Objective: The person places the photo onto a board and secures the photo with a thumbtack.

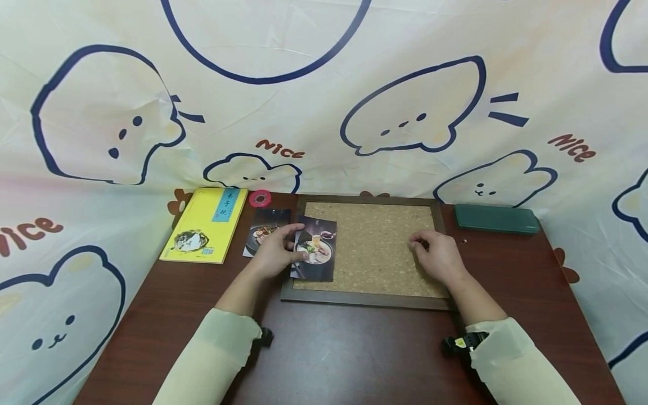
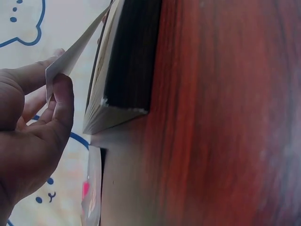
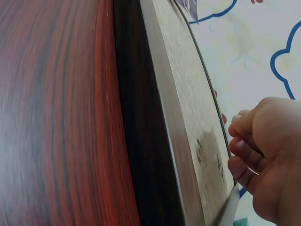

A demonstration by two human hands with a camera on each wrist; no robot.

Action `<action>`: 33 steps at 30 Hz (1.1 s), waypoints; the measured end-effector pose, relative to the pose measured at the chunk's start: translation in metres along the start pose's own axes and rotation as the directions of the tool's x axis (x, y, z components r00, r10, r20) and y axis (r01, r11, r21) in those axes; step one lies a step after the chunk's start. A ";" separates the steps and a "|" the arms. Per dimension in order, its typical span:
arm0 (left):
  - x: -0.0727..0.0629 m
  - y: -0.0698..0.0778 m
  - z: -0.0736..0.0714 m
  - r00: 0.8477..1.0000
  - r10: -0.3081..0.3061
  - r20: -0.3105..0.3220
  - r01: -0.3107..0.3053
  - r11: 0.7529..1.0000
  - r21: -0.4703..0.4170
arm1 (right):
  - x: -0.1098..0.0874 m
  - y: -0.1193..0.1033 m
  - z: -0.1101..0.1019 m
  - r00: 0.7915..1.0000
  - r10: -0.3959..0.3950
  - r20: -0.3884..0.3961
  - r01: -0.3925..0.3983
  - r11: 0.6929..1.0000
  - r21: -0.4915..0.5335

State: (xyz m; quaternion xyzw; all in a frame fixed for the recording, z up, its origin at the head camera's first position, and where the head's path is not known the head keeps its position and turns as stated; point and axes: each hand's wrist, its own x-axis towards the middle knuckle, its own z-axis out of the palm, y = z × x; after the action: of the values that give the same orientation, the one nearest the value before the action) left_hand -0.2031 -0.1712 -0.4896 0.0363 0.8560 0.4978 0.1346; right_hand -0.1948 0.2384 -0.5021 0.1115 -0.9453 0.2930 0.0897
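My left hand pinches a photo print of a noodle bowl by its left edge. The print is above the left part of a framed cork board; in the left wrist view the photo tilts up from between thumb and fingers. Behind that hand, a second food photo lies on the table, partly covered. My right hand hovers at the board's right side, fingers curled and thumb against the fingertips. In the right wrist view the same hand shows nothing visible between its fingers.
A yellow book lies at the left, with a pink ring-shaped roll beside it. A dark green case sits at the back right. One tiny light object rests on the brown table. A printed cloth hangs behind.
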 end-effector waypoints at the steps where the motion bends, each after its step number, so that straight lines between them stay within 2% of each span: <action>1: 0.001 0.000 0.001 1.000 0.001 -0.002 -0.001 1.000 0.002 | 0.001 -0.002 0.002 1.000 0.001 0.005 -0.001 1.000 0.003; 6: 0.004 0.000 0.007 1.000 0.017 -0.017 -0.016 0.999 0.032 | 0.005 -0.013 0.010 1.000 -0.001 0.014 0.001 1.000 0.017; 14: 0.006 0.002 0.013 0.997 0.056 -0.046 -0.052 0.995 0.087 | 0.012 -0.029 0.019 0.999 -0.053 0.000 0.053 0.998 0.032; 17: 0.007 0.002 0.014 0.996 0.071 -0.055 -0.063 0.990 0.124 | 0.014 -0.035 0.021 0.999 -0.043 0.007 0.043 0.999 0.019; 26: 0.011 0.002 0.022 0.988 0.121 -0.092 -0.093 0.959 0.269 | 0.024 -0.053 0.030 0.997 -0.007 0.072 0.003 0.999 0.052; 33: 0.013 0.007 0.029 0.981 0.165 -0.099 -0.119 0.924 0.363 | 0.031 -0.064 0.040 0.993 0.013 0.114 -0.019 0.998 0.056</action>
State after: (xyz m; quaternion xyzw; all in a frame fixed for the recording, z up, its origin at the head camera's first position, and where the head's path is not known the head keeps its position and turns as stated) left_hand -0.2085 -0.1406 -0.4998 0.0901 0.9337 0.3448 0.0342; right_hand -0.2123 0.1595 -0.4930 0.1229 -0.9411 0.3135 0.0302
